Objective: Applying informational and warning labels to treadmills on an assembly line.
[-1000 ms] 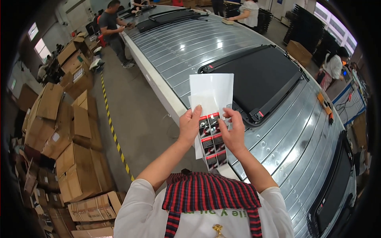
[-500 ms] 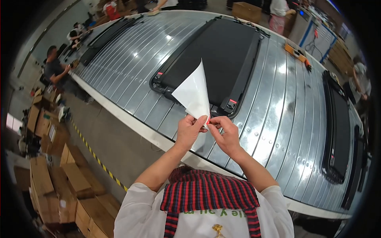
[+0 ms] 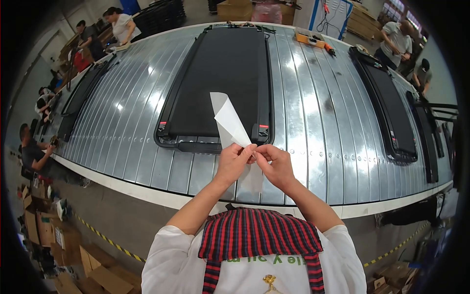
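A glossy white sheet [image 3: 230, 125], curled into a loose cone, stands up from my hands over the metal table. My left hand [image 3: 232, 164] is closed on its lower corner, thumb on top. Fingertips of my right hand [image 3: 278, 166] are pinched together at that same corner, against the left fingertips; what lies between them is hidden. Just beyond the hands, a flat black walking-pad treadmill [image 3: 225, 73] lies lengthwise. It has a small red label [image 3: 263, 126] at its near right corner and another red label [image 3: 163, 124] at its near left corner.
The slatted metal table [image 3: 132, 161] has a pale edge toward me. Another black treadmill [image 3: 384, 105] lies right, one more [image 3: 83, 95] far left. An orange tool box [image 3: 309, 38] sits at the back. Several people work around the table. Cardboard boxes [image 3: 100, 264] stand lower left.
My view has turned leftward and the treadmill now sits squarer ahead. The sheet has tipped left and curled more. A red patch seen between my fingertips before is now out of sight.
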Available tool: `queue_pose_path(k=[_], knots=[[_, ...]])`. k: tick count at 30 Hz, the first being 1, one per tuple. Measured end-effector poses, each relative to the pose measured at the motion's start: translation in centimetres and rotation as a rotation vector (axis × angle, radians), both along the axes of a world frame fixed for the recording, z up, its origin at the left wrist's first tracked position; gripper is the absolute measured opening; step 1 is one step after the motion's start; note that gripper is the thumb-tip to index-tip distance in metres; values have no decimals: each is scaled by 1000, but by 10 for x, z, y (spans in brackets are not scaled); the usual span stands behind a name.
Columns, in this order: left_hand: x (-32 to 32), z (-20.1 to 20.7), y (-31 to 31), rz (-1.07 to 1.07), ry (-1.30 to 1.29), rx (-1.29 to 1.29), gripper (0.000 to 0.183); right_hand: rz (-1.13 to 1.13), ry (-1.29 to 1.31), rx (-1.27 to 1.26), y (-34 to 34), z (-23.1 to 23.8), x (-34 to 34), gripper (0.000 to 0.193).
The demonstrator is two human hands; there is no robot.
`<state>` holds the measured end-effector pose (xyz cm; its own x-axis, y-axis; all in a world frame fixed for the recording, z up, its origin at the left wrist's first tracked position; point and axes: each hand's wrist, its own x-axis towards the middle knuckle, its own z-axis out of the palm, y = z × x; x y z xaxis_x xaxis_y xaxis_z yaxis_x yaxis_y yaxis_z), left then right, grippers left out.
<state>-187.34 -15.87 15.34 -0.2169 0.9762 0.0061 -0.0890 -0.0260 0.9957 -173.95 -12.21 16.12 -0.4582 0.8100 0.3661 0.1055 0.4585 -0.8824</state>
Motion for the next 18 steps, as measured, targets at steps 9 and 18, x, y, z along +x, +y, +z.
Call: queue_pose_path(k=[9,18], knots=[[-48,-7,6,-177,-41,-34,25,-43,16,-138,-9,-1,-39,11],[-88,-32,23,-307,-22,-145,34,-158,-58,-276,-16,-15,-70,15]])
